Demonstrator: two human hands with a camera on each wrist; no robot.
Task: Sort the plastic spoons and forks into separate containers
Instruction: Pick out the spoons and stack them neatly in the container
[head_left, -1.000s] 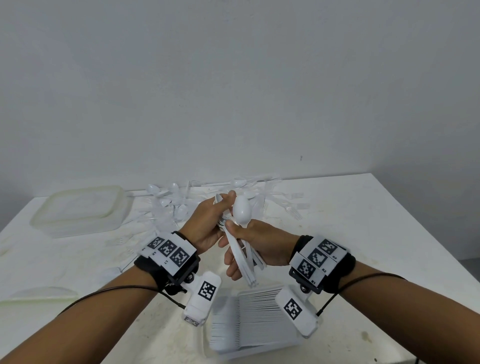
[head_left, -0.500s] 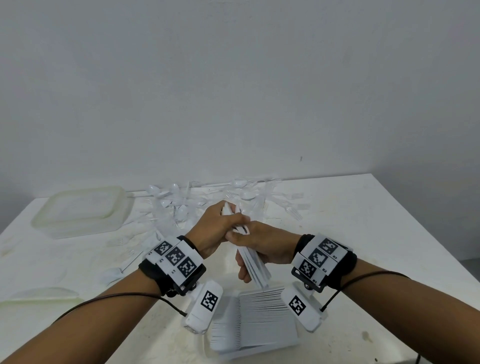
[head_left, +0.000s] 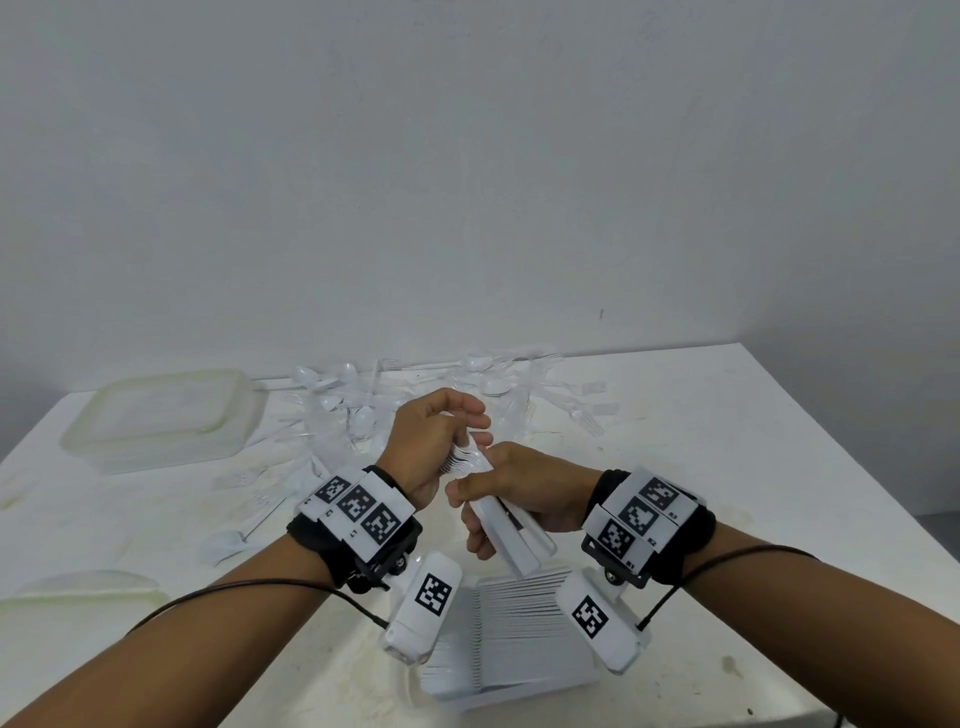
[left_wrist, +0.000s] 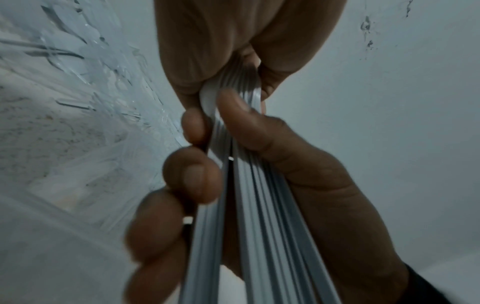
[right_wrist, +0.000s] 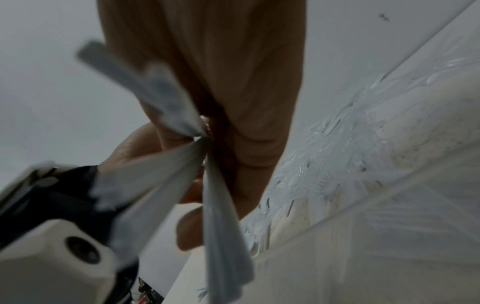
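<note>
Both hands hold one bundle of white plastic spoons (head_left: 511, 538) above the table's near middle. My right hand (head_left: 483, 499) grips the handles, which slant down towards me. My left hand (head_left: 467, 436) curls over the bowl ends at the top. In the left wrist view the stacked spoon handles (left_wrist: 262, 205) run between the right hand's thumb and fingers, and the left hand's fingertips (left_wrist: 233, 67) pinch the bowls. The right wrist view shows the blurred handles (right_wrist: 223, 216) fanning out below my right hand (right_wrist: 207, 131). A loose pile of clear and white spoons and forks (head_left: 441, 395) lies at the back.
Right below the hands, a white container (head_left: 514, 696) holds a neat row of stacked cutlery. An empty translucent container (head_left: 104, 452) stands at the back left. A lid (head_left: 78, 587) lies at the near left. A single spoon (head_left: 223, 543) lies left of my left wrist.
One spoon's bowl stood up above my right thumb; it now sits in the bundle. My left hand has curled over the bowl ends, and both hands have come slightly lower.
</note>
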